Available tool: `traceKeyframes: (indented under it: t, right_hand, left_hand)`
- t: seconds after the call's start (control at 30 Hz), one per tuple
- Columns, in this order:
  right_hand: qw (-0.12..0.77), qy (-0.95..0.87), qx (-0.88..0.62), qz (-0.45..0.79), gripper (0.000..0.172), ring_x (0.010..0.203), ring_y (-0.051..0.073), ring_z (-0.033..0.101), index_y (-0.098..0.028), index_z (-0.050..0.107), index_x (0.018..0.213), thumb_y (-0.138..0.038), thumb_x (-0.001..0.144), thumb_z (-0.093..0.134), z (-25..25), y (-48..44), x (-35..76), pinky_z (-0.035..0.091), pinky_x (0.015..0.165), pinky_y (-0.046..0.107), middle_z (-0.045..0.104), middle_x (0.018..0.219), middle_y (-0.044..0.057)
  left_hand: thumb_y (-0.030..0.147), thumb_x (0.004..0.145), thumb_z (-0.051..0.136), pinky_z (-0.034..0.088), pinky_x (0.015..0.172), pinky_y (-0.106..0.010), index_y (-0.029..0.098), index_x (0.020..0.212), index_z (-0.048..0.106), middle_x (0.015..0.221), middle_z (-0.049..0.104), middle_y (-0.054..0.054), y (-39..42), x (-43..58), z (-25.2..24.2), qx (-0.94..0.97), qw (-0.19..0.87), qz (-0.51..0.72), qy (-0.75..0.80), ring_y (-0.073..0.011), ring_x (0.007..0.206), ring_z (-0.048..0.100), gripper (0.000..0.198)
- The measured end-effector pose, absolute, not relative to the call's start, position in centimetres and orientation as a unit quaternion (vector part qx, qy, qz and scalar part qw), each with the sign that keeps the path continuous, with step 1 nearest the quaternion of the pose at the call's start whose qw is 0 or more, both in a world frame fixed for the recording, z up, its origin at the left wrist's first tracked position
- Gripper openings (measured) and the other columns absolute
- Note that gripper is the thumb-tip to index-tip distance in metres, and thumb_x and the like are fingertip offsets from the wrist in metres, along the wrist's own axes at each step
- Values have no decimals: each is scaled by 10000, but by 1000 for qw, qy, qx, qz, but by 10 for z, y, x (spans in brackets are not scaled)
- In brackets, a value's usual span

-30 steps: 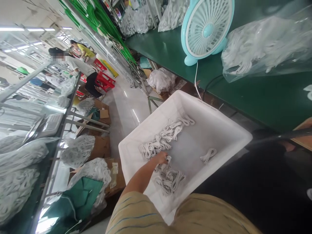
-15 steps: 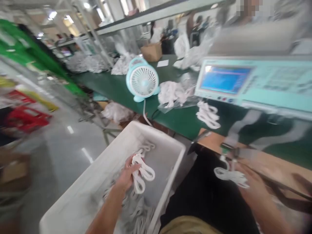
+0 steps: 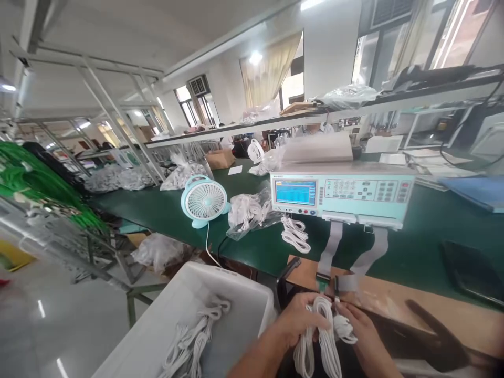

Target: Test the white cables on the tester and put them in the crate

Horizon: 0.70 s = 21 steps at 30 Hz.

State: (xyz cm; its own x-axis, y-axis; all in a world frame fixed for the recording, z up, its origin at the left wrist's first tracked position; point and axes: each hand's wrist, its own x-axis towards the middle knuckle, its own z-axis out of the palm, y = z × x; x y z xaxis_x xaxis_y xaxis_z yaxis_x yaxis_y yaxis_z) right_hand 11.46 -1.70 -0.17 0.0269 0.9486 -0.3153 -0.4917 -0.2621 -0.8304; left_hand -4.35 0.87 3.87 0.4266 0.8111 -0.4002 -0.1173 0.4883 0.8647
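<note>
At the far left, green cords (image 3: 43, 184) hang in a thick bunch over a metal frame. Right of them, below the tabletop (image 3: 263, 256), a white bin (image 3: 262, 294) stands close to your left arm, with a pile of pale cords (image 3: 192, 336) lying in it. On the tabletop above the bin is a light blue fan (image 3: 205, 201), and just right of that a clear bag (image 3: 251, 212) with white cords inside. Next comes a loose cord bundle (image 3: 295, 234), lying in front of the left end of a tester (image 3: 366, 194) with a lit blue screen.

Below this, your left hand (image 3: 297, 317) is closed around a looped white cord (image 3: 327, 338), your thumb laid across the loops, which hang down from your grip. Your right hand (image 3: 364, 333) is just beside it, fingers bent and nearly closed, holding a smaller bundle (image 3: 345, 329) between the two hands. Your right fingertips are up at a black connector (image 3: 336, 287); whether a plug is seated in it, you cannot tell from here.

Two grey ribbon cables (image 3: 331, 247) run from the tester's front down towards your hands, over a wooden board (image 3: 397, 291) along the tabletop's edge. Farther right, a dark flat object (image 3: 470, 270) lies on the tabletop, and beyond it a blue folder (image 3: 480, 190).
</note>
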Motion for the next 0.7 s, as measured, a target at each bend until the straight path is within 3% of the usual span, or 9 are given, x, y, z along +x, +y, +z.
traceKeyframes:
  t: [0.37,0.53,0.7]
  right_hand:
    - [561,-255,-483,622,441,434,117,436,-171,593,593,-547,553,820,10,-23,107,344,439,229,525,499,-28]
    - [542,-246,-506,624,443,467,115,434,-176,562,636,-561,614,780,17,-22,108,355,471,226,531,547,-33]
    - [513,-272,-547,603,455,490,114,388,-192,528,655,-607,671,713,17,-28,101,339,476,225,461,550,-45]
  left_hand:
    - [188,464,798,393,370,-186,141,935,693,669,602,8,-22,-40,41,360,745,345,442,-96,468,506,485]
    - [192,489,805,424,420,-201,162,1041,666,711,620,-11,-31,-42,39,314,778,337,427,-128,528,554,570]
    - [190,480,810,435,491,-210,158,1016,678,720,631,-18,-34,-48,33,273,790,330,439,-131,569,558,553]
